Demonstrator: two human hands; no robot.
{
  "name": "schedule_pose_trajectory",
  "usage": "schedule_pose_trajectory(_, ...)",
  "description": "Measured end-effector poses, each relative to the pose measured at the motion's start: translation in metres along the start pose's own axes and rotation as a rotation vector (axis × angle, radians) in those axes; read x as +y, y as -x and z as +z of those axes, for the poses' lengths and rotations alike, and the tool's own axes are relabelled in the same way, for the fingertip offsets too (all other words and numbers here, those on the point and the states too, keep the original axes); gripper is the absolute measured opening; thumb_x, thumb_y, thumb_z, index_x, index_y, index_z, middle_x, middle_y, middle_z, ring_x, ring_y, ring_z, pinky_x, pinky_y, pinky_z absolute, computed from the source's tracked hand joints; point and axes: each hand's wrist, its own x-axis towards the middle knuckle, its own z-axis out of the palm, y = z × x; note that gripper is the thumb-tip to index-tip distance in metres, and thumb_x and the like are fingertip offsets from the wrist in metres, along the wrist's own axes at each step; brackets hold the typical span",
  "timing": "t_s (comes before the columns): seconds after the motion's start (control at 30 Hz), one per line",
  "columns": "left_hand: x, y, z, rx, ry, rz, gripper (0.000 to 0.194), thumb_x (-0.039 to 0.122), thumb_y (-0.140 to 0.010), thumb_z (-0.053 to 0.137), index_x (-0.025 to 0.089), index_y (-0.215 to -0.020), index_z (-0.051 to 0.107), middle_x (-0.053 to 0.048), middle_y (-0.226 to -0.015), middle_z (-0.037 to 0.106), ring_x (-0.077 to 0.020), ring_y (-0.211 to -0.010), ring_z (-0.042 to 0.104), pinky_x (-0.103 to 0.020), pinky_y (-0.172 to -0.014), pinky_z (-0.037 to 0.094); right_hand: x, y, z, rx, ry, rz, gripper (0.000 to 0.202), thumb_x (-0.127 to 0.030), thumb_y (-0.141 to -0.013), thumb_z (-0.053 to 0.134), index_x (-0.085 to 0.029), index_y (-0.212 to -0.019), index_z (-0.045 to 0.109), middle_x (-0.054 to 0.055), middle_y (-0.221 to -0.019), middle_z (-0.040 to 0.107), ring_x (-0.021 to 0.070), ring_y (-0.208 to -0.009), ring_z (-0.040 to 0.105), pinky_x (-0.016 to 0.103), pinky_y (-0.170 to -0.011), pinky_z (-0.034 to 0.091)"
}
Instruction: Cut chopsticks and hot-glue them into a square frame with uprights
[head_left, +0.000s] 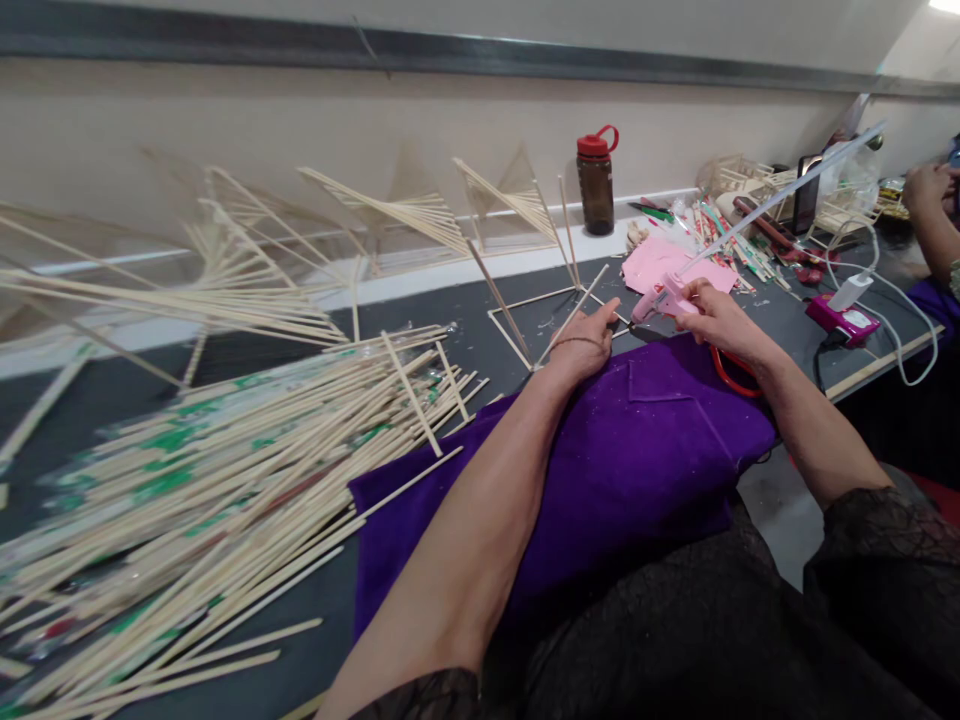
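Note:
My right hand [716, 315] grips a pink hot glue gun [664, 298], with a long clear glue stick [787, 195] sticking out of its back. The gun's nozzle points down at a corner of a square frame of thin wooden sticks [534, 298] on the table. Uprights [499, 298] rise from some of the frame's corners. Against the near side of this frame, my left hand [585, 342] is closed around a wooden stick, its fingertips close to the nozzle. Part of the grip is hidden. A purple cloth [630, 440] lies under both forearms.
Many loose wooden sticks [285, 470] and plastic wrappers cover the left side. Twisted stick structures [405, 215] stand along the wall. A brown bottle [597, 190] with a red lid, pink paper [649, 262] and a purple power block [844, 318] with cables are about. Another person's hand [926, 190] shows far right.

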Motion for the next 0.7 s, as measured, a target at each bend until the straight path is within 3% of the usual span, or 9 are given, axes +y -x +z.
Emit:
schedule_pose_trajectory(0.2,0.0,-0.001,0.001,0.001,-0.011,-0.009,0.062,0.015,-0.094,0.045,0.025,-0.155,0.042,-0.003,-0.137,0.067,-0.025,-0.12,0.057,-0.042,-0.108,0.044,-0.004,0.002,-0.001,0.002,-0.049,0.022,0.03,-0.018,-0.077,0.067,-0.024,-0.099,0.047,-0.001,-0.076,0.059,0.0138,-0.059,0.051,0.029,-0.057,0.038)
schedule_pose_trajectory(0.5,0.002,0.0,-0.001,-0.008,-0.013,-0.014,0.063,0.016,-0.094,0.045,0.023,-0.156,0.041,-0.004,-0.139,0.066,-0.0251,-0.123,0.056,-0.041,-0.11,0.043,0.005,0.0,-0.005,0.014,-0.074,0.016,0.031,-0.021,-0.073,0.07,-0.025,-0.096,0.049,-0.003,-0.07,0.057,0.0138,-0.057,0.052,0.027,-0.051,0.038)
schedule_pose_trajectory(0.7,0.002,0.0,-0.001,-0.016,0.004,-0.018,0.063,0.015,-0.093,0.045,0.023,-0.155,0.042,-0.005,-0.139,0.066,-0.0261,-0.121,0.057,-0.043,-0.11,0.043,-0.005,0.004,0.0,0.035,-0.051,0.013,0.027,-0.019,-0.076,0.065,-0.024,-0.096,0.048,-0.004,-0.07,0.057,0.0119,-0.052,0.049,0.028,-0.054,0.038)
